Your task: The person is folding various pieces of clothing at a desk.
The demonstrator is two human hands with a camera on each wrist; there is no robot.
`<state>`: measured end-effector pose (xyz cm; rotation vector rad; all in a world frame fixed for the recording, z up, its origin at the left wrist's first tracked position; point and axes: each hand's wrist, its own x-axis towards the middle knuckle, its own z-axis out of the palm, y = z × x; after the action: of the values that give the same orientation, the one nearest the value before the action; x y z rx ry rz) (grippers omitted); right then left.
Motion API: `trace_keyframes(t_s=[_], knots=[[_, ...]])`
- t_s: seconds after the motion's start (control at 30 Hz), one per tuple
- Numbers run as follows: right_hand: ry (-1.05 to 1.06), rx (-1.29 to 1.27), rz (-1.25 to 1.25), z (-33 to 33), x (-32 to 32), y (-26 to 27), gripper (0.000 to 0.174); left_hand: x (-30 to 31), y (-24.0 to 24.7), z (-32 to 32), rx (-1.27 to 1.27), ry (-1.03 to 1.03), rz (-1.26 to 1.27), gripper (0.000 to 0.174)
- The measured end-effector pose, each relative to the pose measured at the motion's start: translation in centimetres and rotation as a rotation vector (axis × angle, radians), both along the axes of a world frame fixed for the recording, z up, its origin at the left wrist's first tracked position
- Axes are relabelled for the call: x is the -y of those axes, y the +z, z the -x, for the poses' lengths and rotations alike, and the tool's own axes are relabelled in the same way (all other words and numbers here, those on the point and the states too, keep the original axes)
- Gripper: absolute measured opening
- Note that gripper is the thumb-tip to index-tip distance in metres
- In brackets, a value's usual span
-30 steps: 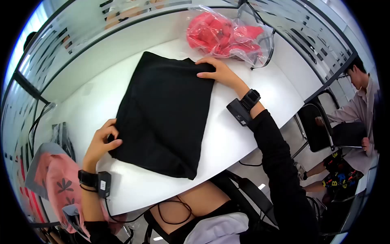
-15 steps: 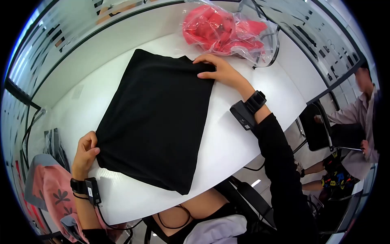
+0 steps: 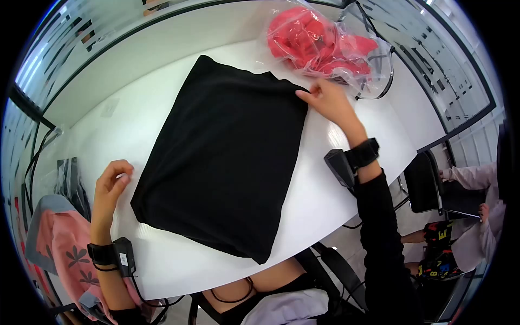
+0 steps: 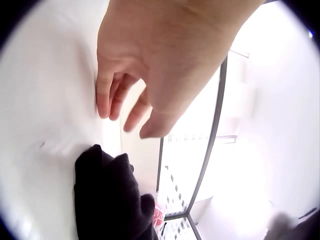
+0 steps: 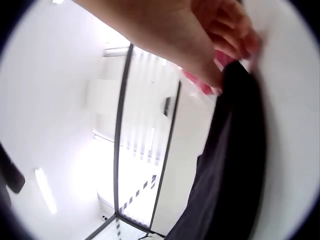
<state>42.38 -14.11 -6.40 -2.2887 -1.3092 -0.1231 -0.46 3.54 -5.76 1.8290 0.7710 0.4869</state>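
A black garment [image 3: 227, 157] lies spread over the white table [image 3: 303, 203], its near-left corner slightly bunched. My left hand [image 3: 110, 187] is off its left edge, fingers loosely bent, nothing between them. In the left wrist view a gap shows between the fingertips of the left hand [image 4: 155, 60] and the dark fabric [image 4: 110, 195]. At the garment's far right corner, my right hand [image 3: 333, 105] pinches the edge, thumb on the fabric and fingers curled beyond it. The right wrist view has the garment's corner [image 5: 235, 75] between thumb and fingers.
A clear plastic bag with red contents [image 3: 325, 46] lies at the back right, close to my right hand. Pink and grey fabric [image 3: 67, 244] hangs at the left. Low partitions [image 3: 157, 51] edge the table; a seated person [image 3: 471, 216] is at the right.
My left hand has let go of the garment and moved away from its left edge, after drawing that side outward. The right hand has shifted rightward to the far corner.
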Motion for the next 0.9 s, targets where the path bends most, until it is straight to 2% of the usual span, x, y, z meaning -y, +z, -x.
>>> trace_keyframes(t_s=[0.03, 0.1, 0.2, 0.3, 0.43, 0.53, 0.63, 0.67, 0.73, 0.77, 0.83, 0.9], knots=[[-0.034, -0.222, 0.147, 0.7, 0.7, 1.2, 0.042, -0.2, -0.2, -0.1, -0.006, 0.103, -0.021, 0.019], [-0.093, -0.656, 0.443, 2.3, 1.8, 4.7, 0.047, -0.8, -0.6, 0.1, 0.042, 0.092, 0.009, 0.023], [0.064, -0.814, 0.547, 3.7, 2.5, 5.7, 0.05, 0.2, -0.2, -0.7, 0.145, 0.062, 0.136, 0.028], [0.254, -0.905, 0.476, 5.1, 1.6, 4.7, 0.048, 1.8, 0.8, -1.8, 0.171, 0.057, 0.311, 0.031], [0.414, -0.839, 0.373, 5.8, 0.7, 3.6, 0.036, 2.6, 0.8, -2.0, 0.156, 0.105, 0.462, 0.039], [0.515, -1.007, 0.15, 6.0, 0.5, 1.9, 0.044, 2.7, 0.3, -1.7, 0.253, 0.048, 0.643, 0.042], [0.47, -1.429, 0.119, 6.6, -1.1, 1.2, 0.053, 1.9, -1.0, -1.1, 0.289, 0.005, 0.797, 0.046], [0.494, -1.53, 0.134, 6.8, -1.5, 1.3, 0.049, 1.9, -1.3, -1.2, 0.296, 0.015, 0.826, 0.046], [0.421, -1.547, 0.181, 7.0, -1.9, 1.3, 0.047, 1.4, -2.3, -1.4, 0.293, 0.05, 0.832, 0.047], [0.38, -1.556, 0.201, 7.1, -2.0, 1.3, 0.046, 1.3, -2.3, -1.4, 0.288, 0.002, 0.854, 0.048], [0.401, -1.603, 0.188, 8.4, -1.8, 2.0, 0.048, 1.0, -2.0, -1.6, 0.278, -0.098, 0.9, 0.051], [0.437, -1.603, 0.15, 9.3, -1.8, 1.8, 0.051, 1.7, -1.1, -2.4, 0.24, -0.06, 0.835, 0.048]])
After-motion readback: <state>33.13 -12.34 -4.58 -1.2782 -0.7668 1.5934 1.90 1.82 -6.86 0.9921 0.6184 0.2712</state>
